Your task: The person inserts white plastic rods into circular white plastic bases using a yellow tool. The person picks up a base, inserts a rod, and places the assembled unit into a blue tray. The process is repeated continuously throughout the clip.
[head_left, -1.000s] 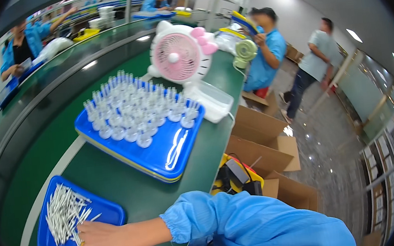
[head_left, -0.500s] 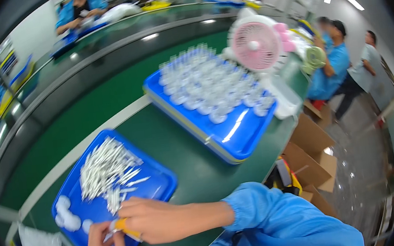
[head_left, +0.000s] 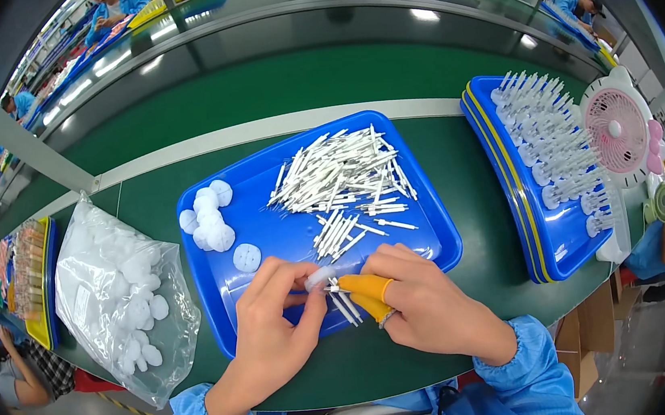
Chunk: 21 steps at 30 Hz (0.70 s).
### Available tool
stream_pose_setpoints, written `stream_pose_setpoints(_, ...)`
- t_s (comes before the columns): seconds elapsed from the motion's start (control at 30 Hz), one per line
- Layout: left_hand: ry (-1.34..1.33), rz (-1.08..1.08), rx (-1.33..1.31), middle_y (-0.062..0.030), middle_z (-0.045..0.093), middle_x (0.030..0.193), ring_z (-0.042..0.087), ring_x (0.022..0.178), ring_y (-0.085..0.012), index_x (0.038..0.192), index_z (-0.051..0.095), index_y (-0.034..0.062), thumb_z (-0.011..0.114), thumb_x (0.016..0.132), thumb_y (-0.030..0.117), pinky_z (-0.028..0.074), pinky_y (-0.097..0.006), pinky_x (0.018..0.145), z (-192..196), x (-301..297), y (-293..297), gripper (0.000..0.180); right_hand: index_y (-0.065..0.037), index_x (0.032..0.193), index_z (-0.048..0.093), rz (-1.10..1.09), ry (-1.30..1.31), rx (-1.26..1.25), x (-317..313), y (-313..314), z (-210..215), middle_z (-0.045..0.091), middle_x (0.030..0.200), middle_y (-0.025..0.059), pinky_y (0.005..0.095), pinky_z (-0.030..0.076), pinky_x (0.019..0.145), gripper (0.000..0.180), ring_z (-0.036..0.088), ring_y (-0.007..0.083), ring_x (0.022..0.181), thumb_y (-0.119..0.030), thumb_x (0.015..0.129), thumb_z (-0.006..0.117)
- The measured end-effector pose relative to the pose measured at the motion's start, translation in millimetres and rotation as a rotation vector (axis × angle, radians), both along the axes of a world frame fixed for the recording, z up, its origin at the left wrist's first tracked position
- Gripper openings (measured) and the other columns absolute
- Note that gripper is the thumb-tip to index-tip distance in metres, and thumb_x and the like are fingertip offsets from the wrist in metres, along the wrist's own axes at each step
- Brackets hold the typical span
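My left hand (head_left: 274, 327) pinches a white translucent round plastic piece (head_left: 321, 277) between thumb and fingers, over the near edge of a blue tray (head_left: 259, 207). Yellow covers (head_left: 367, 286) sit on two fingertips of my right hand (head_left: 436, 302), which is closed on the end of a thin white stick (head_left: 334, 287) against the round piece. Just below the fingertips, a few similar sticks (head_left: 346, 310) lie in the tray. A large heap of white sticks (head_left: 337, 170) fills its far right part. White round pieces (head_left: 211, 220) cluster at its left, with a single round piece (head_left: 247, 257) apart from them.
Left of the tray lies a clear plastic bag (head_left: 118, 287) of white round pieces. At right, stacked trays (head_left: 577, 255) carry rows of round pieces with upright sticks (head_left: 544, 137), beside a pink-and-white fan (head_left: 616, 129). A conveyor (head_left: 271, 88) runs behind; co-workers sit beyond it.
The view has swung left, so the stacked trays and fan now appear at the far right and the stick tray in the middle. My hands stay close together over the tray's near edge.
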<state>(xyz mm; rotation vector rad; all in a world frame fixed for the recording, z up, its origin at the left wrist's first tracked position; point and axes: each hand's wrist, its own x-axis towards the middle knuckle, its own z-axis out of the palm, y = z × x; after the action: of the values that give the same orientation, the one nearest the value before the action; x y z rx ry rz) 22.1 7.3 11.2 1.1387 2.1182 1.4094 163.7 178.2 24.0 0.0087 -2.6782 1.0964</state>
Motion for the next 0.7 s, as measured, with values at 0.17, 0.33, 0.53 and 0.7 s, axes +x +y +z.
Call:
stream_pose_setpoints(0.17,0.057,0.0,-0.003,-0.0102,0.067,0.102,0.073,0.091,-0.0162,0.11,0.072,-0.0052,0.071,0.092,-0.009,0.066,-0.028,0.074,-1.7,0.2,3.0,0.018,0.008,0.101,0.074,-0.042,0.012,0.071,0.5,7.2,-5.1,0.061,0.101,0.0128,0.0418,0.049,0.086,0.034,0.06,0.0318,0.1,0.008,0.067,0.074)
stream_pose_setpoints(0.33,0.034,0.048,0.001,-0.0105,0.07,0.1,0.075,0.087,-0.0158,0.106,0.071,-0.0054,0.077,0.092,-0.006,0.067,-0.029,0.074,0.6,2.2,5.9,0.016,0.01,0.096,0.073,-0.065,-0.029,0.098,0.2,10.4,-4.5,0.06,0.1,0.015,0.0431,0.049,0.087,0.03,0.06,0.0333,0.099,0.007,0.067,0.074)
stream_pose_setpoints(0.53,-0.004,0.099,-0.048,-0.0121,0.072,0.096,0.078,0.086,-0.0205,0.101,0.068,-0.0043,0.082,0.09,-0.003,0.068,-0.033,0.076,1.8,3.5,3.2,0.018,0.01,0.098,0.072,-0.062,-0.032,0.04,-4.2,-0.8,-3.8,0.059,0.098,0.0155,0.0445,0.047,0.086,0.031,0.058,0.0344,0.098,0.007,0.067,0.074)
stream_pose_setpoints(0.7,-0.004,0.133,-0.073,-0.012,0.072,0.094,0.078,0.085,-0.0211,0.099,0.068,-0.0039,0.084,0.088,-0.002,0.068,-0.033,0.075,-0.1,2.7,2.0,0.02,0.009,0.101,0.071,-0.102,-0.021,-0.003,-5.5,-6.8,-6.0,0.058,0.099,0.0157,0.0454,0.047,0.087,0.032,0.058,0.0347,0.099,0.005,0.069,0.074)
